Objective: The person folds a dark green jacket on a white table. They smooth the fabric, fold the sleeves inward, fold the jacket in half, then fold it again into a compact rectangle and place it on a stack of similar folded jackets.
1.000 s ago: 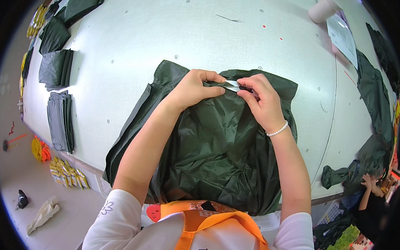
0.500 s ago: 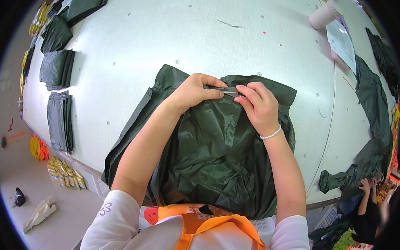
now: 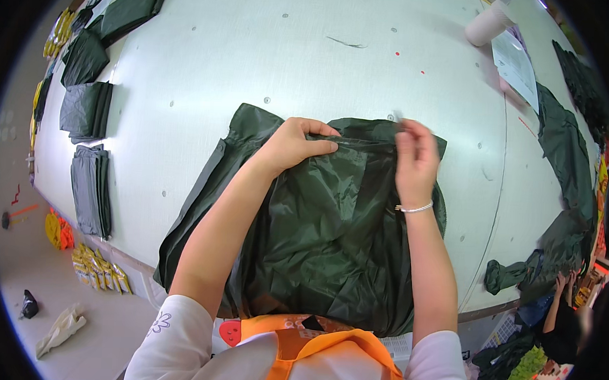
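Dark green garment (image 3: pixel 323 238) on pale table (image 3: pixel 256 59), both hands pinching its top edge, left hand (image 3: pixel 296 143), right hand (image 3: pixel 414 161)

Wide pale worktable (image 3: pixel 270 46) over grey floor (image 3: pixel 22 273)

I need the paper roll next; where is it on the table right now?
In the head view, the paper roll stands at the table's far right corner, beside a printed sheet.

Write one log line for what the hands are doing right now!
left hand: pinching top edge of dark green garment | right hand: on same edge, apart | surface: white table
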Available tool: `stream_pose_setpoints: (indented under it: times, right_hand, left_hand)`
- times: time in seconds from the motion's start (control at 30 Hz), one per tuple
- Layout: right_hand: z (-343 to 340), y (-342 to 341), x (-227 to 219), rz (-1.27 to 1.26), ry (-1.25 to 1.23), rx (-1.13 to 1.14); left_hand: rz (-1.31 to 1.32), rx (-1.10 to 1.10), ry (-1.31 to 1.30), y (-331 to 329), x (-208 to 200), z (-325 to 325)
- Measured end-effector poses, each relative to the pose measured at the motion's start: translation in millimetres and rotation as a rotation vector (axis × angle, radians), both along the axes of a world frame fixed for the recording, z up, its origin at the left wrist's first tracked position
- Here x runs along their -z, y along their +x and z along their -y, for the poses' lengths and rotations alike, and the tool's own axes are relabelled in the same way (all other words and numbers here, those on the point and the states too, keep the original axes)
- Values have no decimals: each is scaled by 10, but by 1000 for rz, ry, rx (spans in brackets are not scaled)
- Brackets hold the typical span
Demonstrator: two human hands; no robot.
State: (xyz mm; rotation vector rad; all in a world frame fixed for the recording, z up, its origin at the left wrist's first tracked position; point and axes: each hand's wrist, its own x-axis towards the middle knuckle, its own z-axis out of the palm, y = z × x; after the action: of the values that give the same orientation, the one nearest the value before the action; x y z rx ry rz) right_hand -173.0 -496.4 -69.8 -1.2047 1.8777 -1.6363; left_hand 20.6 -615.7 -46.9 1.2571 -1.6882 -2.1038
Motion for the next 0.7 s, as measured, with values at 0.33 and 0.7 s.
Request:
stream_pose_setpoints:
  times: [0.33,0.7]
  right_hand:
    - [-1533,-1162,417,223,207,592]
    - [-3093,-1581,675,-430,690,712]
  left_hand:
    - [157,13,-1040,-84,222,-38]
    - [91,333,-797,995,-1004,-939]
